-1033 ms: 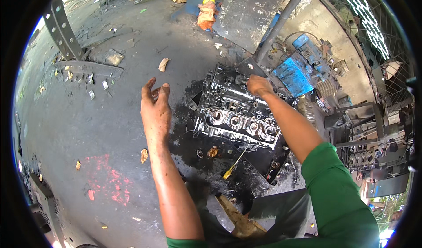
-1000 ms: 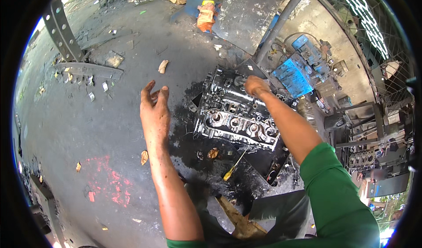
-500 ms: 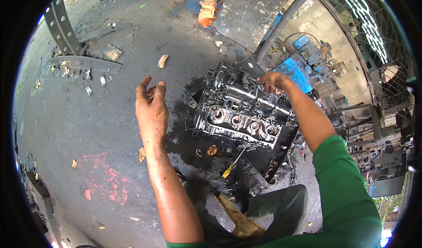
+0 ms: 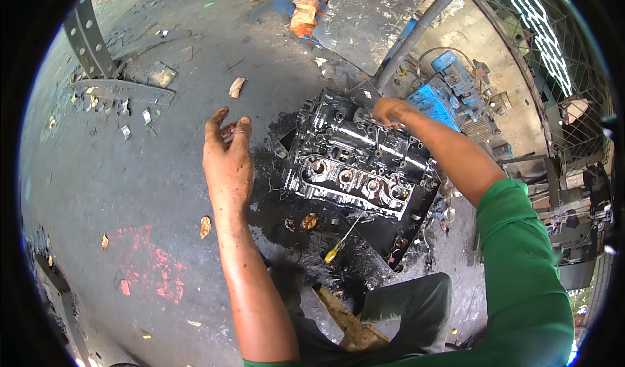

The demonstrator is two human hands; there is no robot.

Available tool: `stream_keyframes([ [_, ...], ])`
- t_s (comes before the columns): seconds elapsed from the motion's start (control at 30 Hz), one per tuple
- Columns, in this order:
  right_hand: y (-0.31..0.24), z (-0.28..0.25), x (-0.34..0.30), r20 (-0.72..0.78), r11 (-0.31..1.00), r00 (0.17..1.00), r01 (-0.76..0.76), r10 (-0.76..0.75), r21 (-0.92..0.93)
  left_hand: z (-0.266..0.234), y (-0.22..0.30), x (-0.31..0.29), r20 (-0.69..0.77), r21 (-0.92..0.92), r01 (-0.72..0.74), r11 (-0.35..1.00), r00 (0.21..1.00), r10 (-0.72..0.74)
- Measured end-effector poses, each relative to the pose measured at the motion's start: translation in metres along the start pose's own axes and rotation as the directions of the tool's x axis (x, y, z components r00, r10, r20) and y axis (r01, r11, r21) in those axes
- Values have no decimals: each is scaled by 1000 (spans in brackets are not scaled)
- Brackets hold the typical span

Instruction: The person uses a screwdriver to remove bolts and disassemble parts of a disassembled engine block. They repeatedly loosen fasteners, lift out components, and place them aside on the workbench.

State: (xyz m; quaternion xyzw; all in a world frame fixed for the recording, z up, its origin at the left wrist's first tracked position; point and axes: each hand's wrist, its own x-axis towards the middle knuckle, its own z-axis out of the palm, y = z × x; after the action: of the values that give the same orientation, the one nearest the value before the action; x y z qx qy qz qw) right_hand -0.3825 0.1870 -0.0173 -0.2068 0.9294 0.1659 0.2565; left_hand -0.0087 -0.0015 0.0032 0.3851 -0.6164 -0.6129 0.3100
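Note:
An oily black and silver engine cylinder head [image 4: 357, 175] lies on a dark tray [image 4: 390, 240] on the floor in front of me. Over its far edge is my right hand [image 4: 390, 112], fingers curled down against a small greyish thing that I cannot make out. Left of the cylinder head, my left hand [image 4: 228, 155] is raised off the floor, thumb and fingers apart and nothing between them. Dark smears mark its skin. A screwdriver [image 4: 331, 255] with a yellow handle lies at the near side, its shaft pointing toward the cylinder head.
A wooden stool [image 4: 351, 321] stands at my legs. Beyond the cylinder head are a slanting metal pole [image 4: 416, 35], a blue machine [image 4: 436, 100] and an orange bag [image 4: 305, 19]. A perforated metal beam [image 4: 91, 38] rises at the far left. Dry leaves [image 4: 309, 221] litter the stained floor.
My right hand has shifted slightly left and away from me along the far side of the cylinder head. The left hand stays raised, almost unmoved. The whole view has shifted a little.

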Motion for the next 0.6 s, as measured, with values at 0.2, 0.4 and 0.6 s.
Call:
stream_keyframes([
  [0.2,-15,11,-20,-264,948,939,143,-221,-284,-2,4,4,-91,3,38,999,995,-38],
  [0.4,-6,-12,-26,-54,987,989,-138,134,-76,-3,3,-3,-27,-16,8,1000,1000,-8],
  [0.6,-14,2,-20,-325,933,923,83,-204,-349,5,6,0,-58,-14,17,1000,998,-18],
])
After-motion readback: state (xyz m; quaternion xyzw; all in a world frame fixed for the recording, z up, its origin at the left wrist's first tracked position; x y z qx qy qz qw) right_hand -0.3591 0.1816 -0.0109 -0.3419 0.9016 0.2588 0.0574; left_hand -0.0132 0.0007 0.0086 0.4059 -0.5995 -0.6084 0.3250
